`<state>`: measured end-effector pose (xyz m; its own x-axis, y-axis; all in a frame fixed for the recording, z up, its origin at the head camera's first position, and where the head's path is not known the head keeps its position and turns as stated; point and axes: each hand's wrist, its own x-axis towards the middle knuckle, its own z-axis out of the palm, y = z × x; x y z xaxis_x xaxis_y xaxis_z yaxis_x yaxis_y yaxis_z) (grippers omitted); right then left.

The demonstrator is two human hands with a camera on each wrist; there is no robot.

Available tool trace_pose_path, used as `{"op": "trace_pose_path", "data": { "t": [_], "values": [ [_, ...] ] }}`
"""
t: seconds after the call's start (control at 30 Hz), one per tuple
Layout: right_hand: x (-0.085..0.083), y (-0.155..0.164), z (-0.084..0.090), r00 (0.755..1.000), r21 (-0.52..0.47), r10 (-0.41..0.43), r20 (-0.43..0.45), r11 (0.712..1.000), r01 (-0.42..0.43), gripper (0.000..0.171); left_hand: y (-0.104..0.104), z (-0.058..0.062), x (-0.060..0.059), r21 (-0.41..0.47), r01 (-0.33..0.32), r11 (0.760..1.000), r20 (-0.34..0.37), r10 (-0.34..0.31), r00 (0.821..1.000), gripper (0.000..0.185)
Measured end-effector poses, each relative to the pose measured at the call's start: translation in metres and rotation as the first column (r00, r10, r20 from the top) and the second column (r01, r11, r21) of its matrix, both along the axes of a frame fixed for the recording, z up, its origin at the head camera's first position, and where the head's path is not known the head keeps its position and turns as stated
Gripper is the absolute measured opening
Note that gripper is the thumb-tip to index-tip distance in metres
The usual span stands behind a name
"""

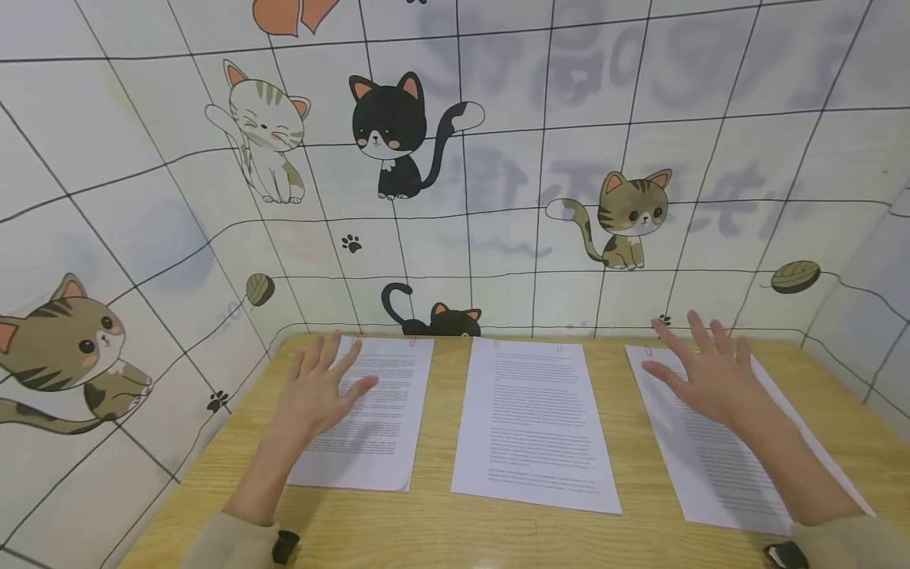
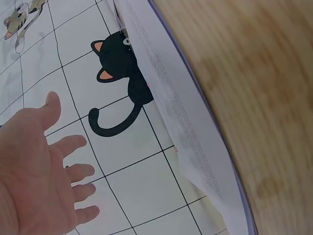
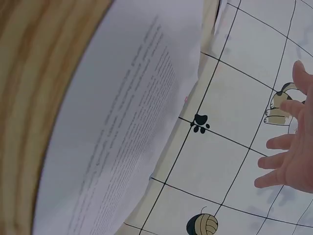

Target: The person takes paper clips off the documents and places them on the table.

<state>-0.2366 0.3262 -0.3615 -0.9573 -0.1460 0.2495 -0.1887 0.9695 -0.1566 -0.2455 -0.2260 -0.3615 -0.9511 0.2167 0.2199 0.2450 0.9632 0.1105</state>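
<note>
- Just left of the middle paper [image 1: 536,442], the left paper [image 1: 387,419] lies flat on the desk [image 1: 434,529], with 2 reddish clips [image 1: 412,343] at its far edge
- To the right of the middle paper, the right paper [image 1: 725,482] lies at a slant, and at least 1 reddish clip [image 1: 648,352] shows on it
- Along the far edge of the middle paper sit 2 paler clips [image 1: 559,348]
- Left of the middle paper, the left hand [image 1: 320,395] hovers over the left paper, fingers spread, holding nothing
- Right of the middle paper, the right hand [image 1: 714,383] hangs over the right paper, fingers apart and grasping nothing
- Behind the middle paper rises a cat-printed backdrop [image 1: 508,245]
- All 3 papers should handle as light, limp and easily creased, and their smooth faces would probably slide on the desk
- The best hold is likely a flat pinch at a side margin, or at the clipped far edge, where any loose sheets should stay together
</note>
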Motion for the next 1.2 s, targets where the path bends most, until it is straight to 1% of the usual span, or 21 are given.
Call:
{"op": "trace_pose_path", "data": {
  "t": [0.17, 0.3, 0.47, 0.67, 0.73, 0.87, 0.97, 1.2],
  "values": [
    [-0.001, -0.014, 0.003, 1.000, -0.038, 0.025, 0.013, 0.999, -0.024, 0.076, -0.001, 0.000, -0.002, 0.026, 0.000, 1.000, 0.011, 0.000, 1.000, 0.078],
    [-0.003, -0.031, 0.004, 0.997, -0.087, 0.064, 0.034, 0.994, -0.061, 0.076, -0.003, -0.001, -0.003, 0.052, -0.002, 0.999, 0.018, 0.001, 1.000, 0.078],
    [-0.005, -0.054, 0.004, 0.993, -0.124, 0.113, 0.041, 0.986, -0.107, 0.074, -0.005, -0.001, -0.005, 0.074, -0.005, 0.997, 0.017, 0.003, 1.000, 0.077],
    [-0.009, -0.079, 0.005, 0.987, -0.154, 0.158, -0.004, 0.976, -0.157, 0.070, -0.008, -0.003, -0.007, 0.076, -0.018, 0.997, 0.002, 0.018, 1.000, 0.076],
    [-0.010, -0.088, 0.006, 0.985, -0.154, 0.171, -0.027, 0.973, -0.173, 0.069, -0.010, -0.003, -0.007, 0.081, -0.021, 0.996, 0.004, 0.021, 1.000, 0.076],
    [-0.012, -0.105, 0.008, 0.981, -0.170, 0.191, -0.041, 0.966, -0.195, 0.068, -0.012, -0.003, -0.009, 0.105, -0.033, 0.994, 0.021, 0.031, 0.999, 0.078],
    [-0.013, -0.118, 0.010, 0.979, -0.199, 0.203, -0.028, 0.958, -0.205, 0.067, -0.016, -0.004, -0.011, 0.120, -0.048, 0.992, 0.034, 0.044, 0.998, 0.079],
    [-0.020, -0.145, 0.010, 0.968, -0.255, 0.246, 0.047, 0.940, -0.227, 0.067, -0.024, -0.004, -0.016, 0.146, -0.078, 0.986, 0.073, 0.068, 0.995, 0.082]
  ]
}}
